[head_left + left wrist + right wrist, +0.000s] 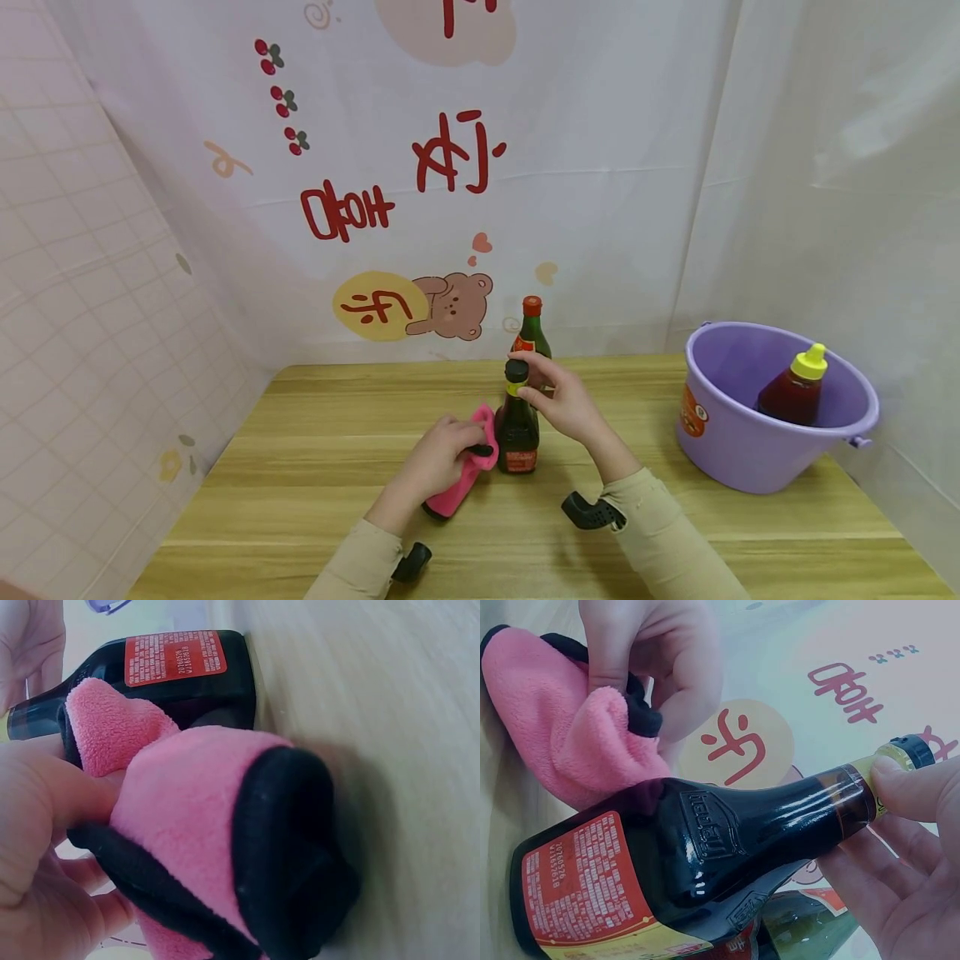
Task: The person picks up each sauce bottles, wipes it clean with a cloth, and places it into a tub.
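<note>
Head view: dark glossy bottle (red-labelled)

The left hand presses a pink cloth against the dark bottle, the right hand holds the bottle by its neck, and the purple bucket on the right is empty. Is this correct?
Not quite. The purple bucket is not empty: the head view shows a red bottle with a yellow cap in it. The rest holds: left hand, pink cloth, dark bottle, right hand.

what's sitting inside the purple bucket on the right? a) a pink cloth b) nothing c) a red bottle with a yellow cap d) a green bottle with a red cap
c: a red bottle with a yellow cap leans inside the purple bucket, while the pink cloth is in the left hand beside the dark bottle.
</note>
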`<state>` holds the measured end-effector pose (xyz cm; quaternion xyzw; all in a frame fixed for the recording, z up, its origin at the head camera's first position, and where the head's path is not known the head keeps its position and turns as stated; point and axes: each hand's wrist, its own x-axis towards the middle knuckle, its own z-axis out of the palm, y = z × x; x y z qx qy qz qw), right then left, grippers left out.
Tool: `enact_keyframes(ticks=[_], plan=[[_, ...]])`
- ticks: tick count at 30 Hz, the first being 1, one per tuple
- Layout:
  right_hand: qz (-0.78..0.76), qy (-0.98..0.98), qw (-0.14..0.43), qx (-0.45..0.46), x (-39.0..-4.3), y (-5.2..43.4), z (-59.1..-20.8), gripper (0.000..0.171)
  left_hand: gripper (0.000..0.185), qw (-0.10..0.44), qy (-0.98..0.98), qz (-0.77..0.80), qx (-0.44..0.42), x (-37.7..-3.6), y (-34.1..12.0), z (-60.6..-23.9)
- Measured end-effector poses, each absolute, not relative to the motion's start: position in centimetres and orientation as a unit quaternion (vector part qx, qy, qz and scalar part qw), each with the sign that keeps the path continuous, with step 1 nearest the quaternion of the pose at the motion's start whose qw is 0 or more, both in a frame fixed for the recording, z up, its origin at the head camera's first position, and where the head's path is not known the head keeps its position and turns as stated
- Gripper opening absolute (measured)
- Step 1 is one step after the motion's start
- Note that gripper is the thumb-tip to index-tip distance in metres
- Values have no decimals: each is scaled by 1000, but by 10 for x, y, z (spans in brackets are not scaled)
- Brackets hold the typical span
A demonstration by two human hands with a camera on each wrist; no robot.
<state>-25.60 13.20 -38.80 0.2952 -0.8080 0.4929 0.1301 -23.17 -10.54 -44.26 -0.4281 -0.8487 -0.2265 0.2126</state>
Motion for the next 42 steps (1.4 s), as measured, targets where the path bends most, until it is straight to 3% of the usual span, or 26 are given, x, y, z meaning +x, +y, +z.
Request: enact_keyframes(ticks=[23, 28, 36, 42], plan=[[489, -813, 133, 285, -256, 129, -390, 51, 31, 96, -888, -148, -425, -232, -101, -440], [494, -811, 136, 283, -236, 124, -371, 51, 30, 98, -891, -156, -416, -231, -103, -442], [469, -813, 209, 274, -247, 123, -393, 68, 26, 115, -897, -182, -386, -228, -111, -442], [436, -828, 261, 235, -243, 117, -392, 69, 30, 142, -892, -205, -376, -229, -118, -438]])
